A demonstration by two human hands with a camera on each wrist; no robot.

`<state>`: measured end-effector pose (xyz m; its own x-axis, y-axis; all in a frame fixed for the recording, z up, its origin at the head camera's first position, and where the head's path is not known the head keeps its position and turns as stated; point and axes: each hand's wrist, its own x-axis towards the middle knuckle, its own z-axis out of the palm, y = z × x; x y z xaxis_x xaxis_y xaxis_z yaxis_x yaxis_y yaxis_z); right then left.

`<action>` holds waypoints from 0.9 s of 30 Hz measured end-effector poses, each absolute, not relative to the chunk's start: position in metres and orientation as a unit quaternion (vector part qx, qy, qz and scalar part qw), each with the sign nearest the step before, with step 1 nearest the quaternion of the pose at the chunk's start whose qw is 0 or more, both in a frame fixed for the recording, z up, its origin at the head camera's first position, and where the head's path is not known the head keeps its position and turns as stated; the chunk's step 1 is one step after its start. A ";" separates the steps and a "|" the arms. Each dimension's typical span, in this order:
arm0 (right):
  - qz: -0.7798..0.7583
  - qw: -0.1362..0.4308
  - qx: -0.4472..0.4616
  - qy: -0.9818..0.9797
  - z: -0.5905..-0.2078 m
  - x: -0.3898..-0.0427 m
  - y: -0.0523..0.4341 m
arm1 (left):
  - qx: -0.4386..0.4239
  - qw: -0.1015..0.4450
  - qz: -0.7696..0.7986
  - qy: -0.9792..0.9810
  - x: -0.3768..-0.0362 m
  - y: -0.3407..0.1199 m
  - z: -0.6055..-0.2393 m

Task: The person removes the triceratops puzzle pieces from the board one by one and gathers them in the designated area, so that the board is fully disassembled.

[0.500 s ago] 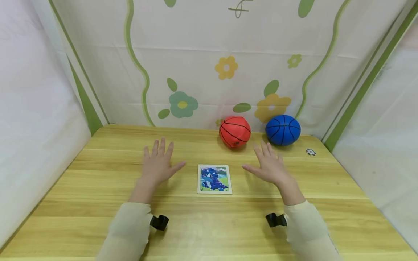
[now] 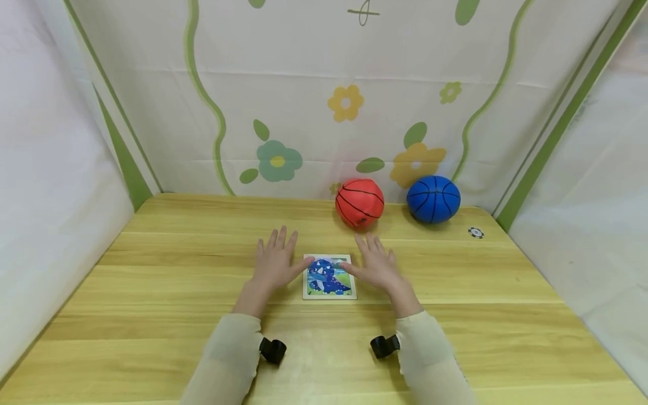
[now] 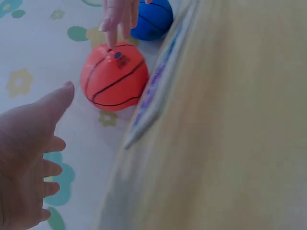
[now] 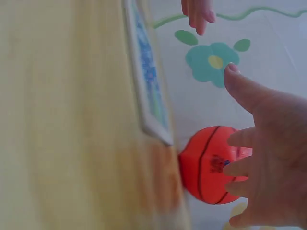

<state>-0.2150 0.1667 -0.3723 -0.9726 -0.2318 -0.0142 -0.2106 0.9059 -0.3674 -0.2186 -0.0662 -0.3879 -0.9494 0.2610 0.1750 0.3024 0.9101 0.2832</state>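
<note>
A small square puzzle board (image 2: 329,277) with a blue dinosaur picture lies flat on the wooden table (image 2: 152,315). My left hand (image 2: 275,261) hovers at its left edge, fingers straight and spread, thumb reaching over the board's rim. My right hand (image 2: 373,263) is spread the same way at the right edge, thumb over the picture. Neither hand holds anything. The left wrist view shows the board (image 3: 156,86) edge-on with my left hand (image 3: 29,153) beside it; the right wrist view shows the board (image 4: 146,76) and my right hand (image 4: 268,148).
A red ball (image 2: 359,203) and a blue ball (image 2: 433,199) sit at the table's back edge against a flowered cloth wall. A small black-and-white disc (image 2: 475,232) lies at the back right. White cloth walls close both sides.
Both hands have moved inward toward the puzzle board, from well apart to flanking it closely. The board and balls have not moved.
</note>
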 end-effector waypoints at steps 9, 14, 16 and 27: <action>-0.291 0.031 -0.104 0.950 -0.400 -0.220 0.165 | -0.170 0.049 -0.198 -0.964 -0.219 -0.058 -0.413; -0.311 0.001 -0.132 0.941 -0.415 -0.222 0.166 | -0.194 0.045 -0.214 -0.956 -0.217 -0.053 -0.422; -0.309 -0.011 -0.141 0.941 -0.420 -0.221 0.166 | -0.201 0.041 -0.227 -0.952 -0.215 -0.051 -0.424; -0.311 -0.039 -0.152 0.937 -0.426 -0.222 0.166 | -0.230 0.016 -0.235 -0.944 -0.212 -0.049 -0.432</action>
<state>-0.2221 0.1663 -0.4263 -0.9505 -0.2613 0.1680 -0.3099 0.7600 -0.5712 -0.2115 -0.0488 -0.4319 -0.8936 0.4274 0.1374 0.4419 0.7837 0.4365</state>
